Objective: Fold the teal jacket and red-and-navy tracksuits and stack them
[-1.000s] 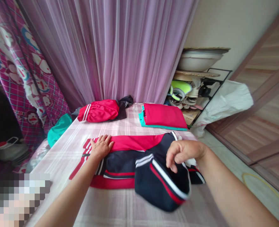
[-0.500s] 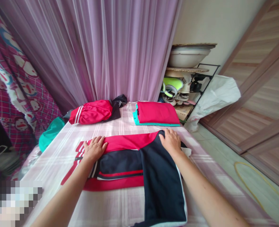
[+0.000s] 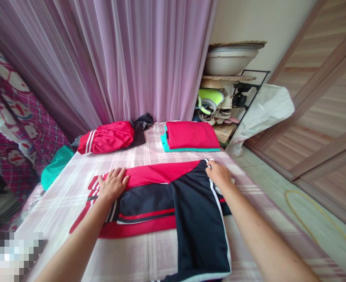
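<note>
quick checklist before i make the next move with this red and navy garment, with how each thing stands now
1. Left hand flat on the garment: ok.
2. Right hand at its far right corner, fingers curled: ok.
3. Navy flap within the red outline: not ok, extends toward the wearer.
4. Folded stack apart from the garment: ok.
5. Underside smooth: cannot tell, hidden.

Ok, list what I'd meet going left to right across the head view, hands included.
Teal cloth → left hand, flat on the red-and-navy tracksuit garment → right hand, at that garment's far corner → white plastic bag → wood-grain door panels.
</note>
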